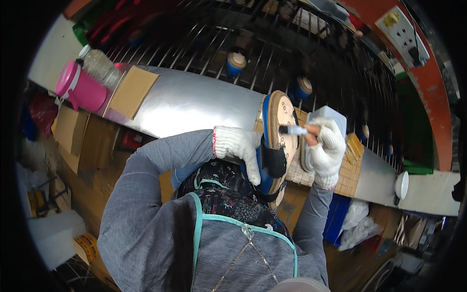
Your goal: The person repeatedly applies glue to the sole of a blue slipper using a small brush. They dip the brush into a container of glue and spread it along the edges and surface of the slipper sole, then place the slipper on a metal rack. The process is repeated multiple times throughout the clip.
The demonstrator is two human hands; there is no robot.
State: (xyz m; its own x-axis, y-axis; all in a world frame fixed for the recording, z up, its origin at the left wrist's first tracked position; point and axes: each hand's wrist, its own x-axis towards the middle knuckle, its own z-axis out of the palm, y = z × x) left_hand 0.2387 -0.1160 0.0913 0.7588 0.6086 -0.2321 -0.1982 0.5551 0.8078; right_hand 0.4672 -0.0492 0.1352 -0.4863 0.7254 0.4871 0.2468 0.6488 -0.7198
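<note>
A blue shoe (276, 129) is held in front of my body, its tan underside turned to my right and a black strap across it. My left hand (242, 145), in a white knit glove, is closed on the shoe's left side; some of its fingers are hidden. My right hand (325, 148), gloved with bare fingertips showing, pinches a small brush (296, 130). The brush's dark bristles are at the underside; whether they touch it I cannot tell. A pale plastic container (333, 115) stands just behind my right hand, on a tan gridded board (351, 173).
Beyond the metal ledge (189, 100) runs a rack of rollers carrying several shoes, one a blue shoe (236, 63). At left are a cardboard piece (134, 92), a pink jug (81, 86) and a clear bottle (99, 65). A white bowl (402, 185) sits right, near an amber block (354, 148).
</note>
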